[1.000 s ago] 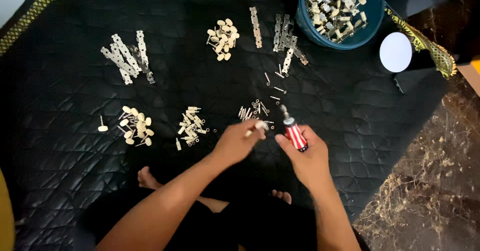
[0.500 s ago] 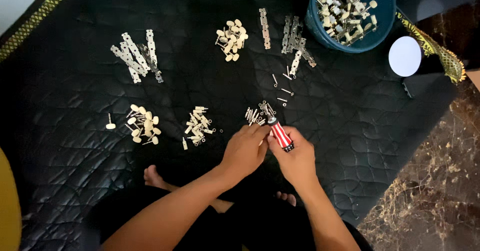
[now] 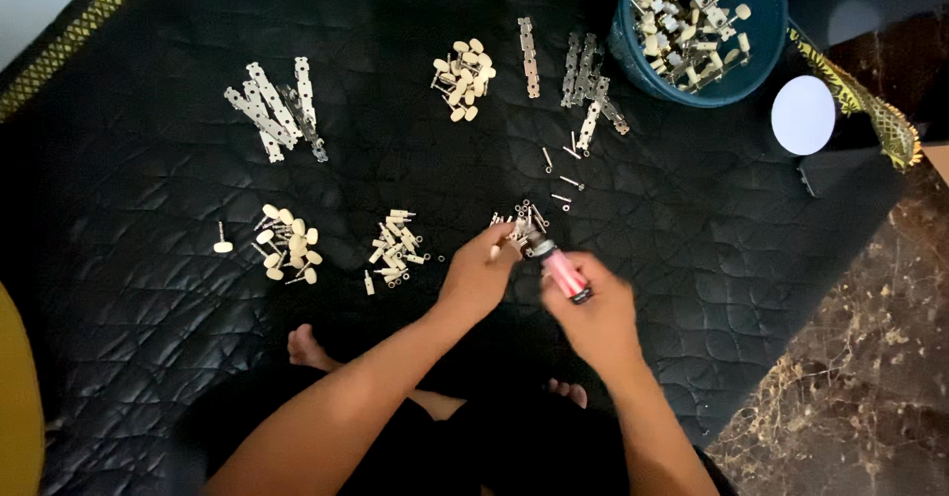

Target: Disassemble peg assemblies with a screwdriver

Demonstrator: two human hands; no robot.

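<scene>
Black quilted mat, marble floor

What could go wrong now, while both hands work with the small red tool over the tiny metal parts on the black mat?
1. The left hand pinches a tiny part right at the tip of the red-handled tool in the right hand; a slip could jab a finger.
2. The pile of small screws lies loose just beyond the hands; a nudge could scatter them across the black quilted mat, where they may be hard to find.
</scene>
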